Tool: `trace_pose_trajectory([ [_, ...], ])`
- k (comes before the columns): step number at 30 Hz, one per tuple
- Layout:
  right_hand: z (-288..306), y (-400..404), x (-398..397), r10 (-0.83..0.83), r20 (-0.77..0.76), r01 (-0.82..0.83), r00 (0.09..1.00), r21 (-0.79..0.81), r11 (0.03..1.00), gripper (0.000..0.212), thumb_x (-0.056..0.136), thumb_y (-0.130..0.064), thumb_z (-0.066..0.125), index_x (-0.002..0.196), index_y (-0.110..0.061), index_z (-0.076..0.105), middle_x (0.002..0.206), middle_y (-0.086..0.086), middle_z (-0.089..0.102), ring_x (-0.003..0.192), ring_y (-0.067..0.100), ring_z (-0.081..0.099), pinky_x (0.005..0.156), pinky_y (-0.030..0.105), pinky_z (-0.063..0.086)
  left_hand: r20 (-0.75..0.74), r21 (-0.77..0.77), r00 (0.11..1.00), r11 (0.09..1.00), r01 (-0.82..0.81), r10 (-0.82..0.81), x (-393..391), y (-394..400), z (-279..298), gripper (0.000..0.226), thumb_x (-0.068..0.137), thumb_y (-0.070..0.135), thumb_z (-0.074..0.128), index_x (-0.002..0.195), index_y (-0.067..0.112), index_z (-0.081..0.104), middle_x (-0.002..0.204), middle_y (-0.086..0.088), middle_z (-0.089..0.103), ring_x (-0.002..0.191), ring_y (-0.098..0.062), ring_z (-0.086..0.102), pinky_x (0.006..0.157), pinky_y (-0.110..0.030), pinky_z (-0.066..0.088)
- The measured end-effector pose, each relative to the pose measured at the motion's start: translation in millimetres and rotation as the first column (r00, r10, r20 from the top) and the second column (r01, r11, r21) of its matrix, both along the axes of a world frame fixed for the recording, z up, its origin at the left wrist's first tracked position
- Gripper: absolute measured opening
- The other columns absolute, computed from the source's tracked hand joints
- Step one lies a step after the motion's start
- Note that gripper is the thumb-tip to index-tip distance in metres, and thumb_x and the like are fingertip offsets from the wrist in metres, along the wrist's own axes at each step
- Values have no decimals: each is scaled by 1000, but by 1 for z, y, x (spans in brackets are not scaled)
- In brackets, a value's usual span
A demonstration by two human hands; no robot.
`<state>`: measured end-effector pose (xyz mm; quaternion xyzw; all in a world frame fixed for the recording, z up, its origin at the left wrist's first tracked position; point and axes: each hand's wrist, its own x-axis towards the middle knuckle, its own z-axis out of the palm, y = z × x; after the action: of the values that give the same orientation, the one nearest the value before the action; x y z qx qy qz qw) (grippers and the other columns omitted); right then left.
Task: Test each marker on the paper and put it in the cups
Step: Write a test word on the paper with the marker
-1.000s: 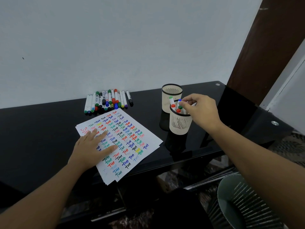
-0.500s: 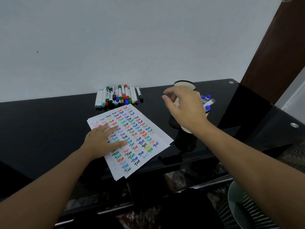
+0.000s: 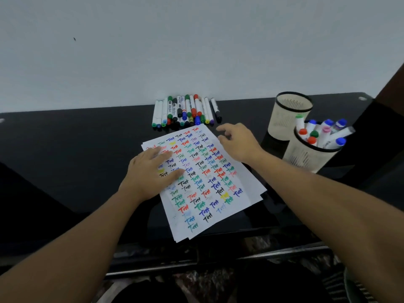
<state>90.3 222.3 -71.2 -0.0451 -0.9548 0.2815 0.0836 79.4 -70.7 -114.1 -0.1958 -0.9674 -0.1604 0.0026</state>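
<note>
— Where's the paper?
— On the worktop, markers past its far edge, cups right.
— Hands?
— Left hand flat, spread on paper; right hand hovers loosely curled, holding nothing, at its far-right corner.

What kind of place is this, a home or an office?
Probably a home desk corner: a glossy black table against a plain wall, with loose markers, mesh pen cups and scribbled test paper.

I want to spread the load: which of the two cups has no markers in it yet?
The far cup, nearer the wall, shows none. The near cup in front of it is crowded with capped markers.
</note>
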Motion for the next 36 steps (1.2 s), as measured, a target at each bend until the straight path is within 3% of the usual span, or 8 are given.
trace_pose_trajectory([
  [5, -5, 7, -50, -38, 53, 33, 998, 101, 994, 45, 107, -31, 52, 152, -32, 49, 146, 13, 45, 125, 33, 53, 102, 42, 50, 7, 52, 1000, 999, -5, 5, -1, -1, 0, 92, 74, 96, 34, 149, 45, 43, 163, 8, 30, 151, -16, 21, 123, -47, 11],
  [10, -9, 11, -78, -43, 116, 12, 992, 256, 967, 47, 107, -31, 46, 155, -31, 44, 150, 13, 44, 135, 38, 42, 108, 50, 44, 10, 62, 1000, 998, -13, 13, -4, -2, -2, 87, 75, 95, 37, 147, 48, 43, 161, 11, 31, 149, -15, 21, 122, -45, 10],
  [17, -13, 15, -76, -37, 46, 19, 998, 353, 935, 37, 106, -39, 48, 136, -22, 61, 132, 9, 56, 117, 29, 53, 91, 47, 53, 26, 59, 1000, 998, -19, 17, -1, 0, 3, 89, 73, 96, 34, 148, 48, 43, 160, 12, 30, 149, -14, 21, 121, -44, 9],
  [20, -16, 19, -69, 4, -68, 23, 998, 399, 916, 30, 106, -36, 49, 130, -25, 63, 122, 8, 54, 108, 25, 51, 85, 42, 52, 25, 61, 999, 998, -21, 20, -1, 0, 2, 88, 74, 96, 35, 147, 48, 43, 160, 12, 30, 149, -14, 21, 121, -45, 9],
  [22, -14, 23, -71, -4, -83, 37, 997, 404, 914, 34, 106, -35, 50, 138, -27, 59, 132, 11, 50, 118, 28, 47, 88, 42, 51, 19, 49, 1000, 999, -23, 22, -2, -1, 1, 86, 75, 96, 35, 147, 49, 42, 160, 13, 30, 149, -14, 21, 121, -44, 10],
  [26, -6, 23, -84, -30, 145, -30, 989, 392, 919, 44, 107, -35, 44, 151, -33, 50, 157, 14, 40, 141, 37, 36, 108, 52, 42, 13, 46, 1000, 999, -24, 23, -3, -1, -1, 87, 75, 96, 35, 148, 49, 42, 160, 13, 30, 148, -13, 21, 121, -44, 10],
  [31, -8, 18, -83, -43, 113, -10, 993, 433, 901, 41, 106, -36, 42, 144, -26, 56, 141, 11, 54, 127, 35, 48, 96, 48, 47, 23, 34, 999, 999, -26, 25, -4, -1, 0, 87, 75, 96, 34, 148, 49, 40, 161, 14, 29, 149, -13, 20, 121, -44, 9],
  [36, -6, 22, -78, 59, 61, -82, 996, 507, 858, 40, 100, -17, 54, 140, -25, 58, 124, 11, 58, 112, 31, 52, 89, 44, 48, 25, 31, 999, 999, -23, 23, -4, 0, 1, 89, 73, 97, 32, 147, 50, 41, 160, 13, 30, 149, -15, 21, 121, -45, 11],
])
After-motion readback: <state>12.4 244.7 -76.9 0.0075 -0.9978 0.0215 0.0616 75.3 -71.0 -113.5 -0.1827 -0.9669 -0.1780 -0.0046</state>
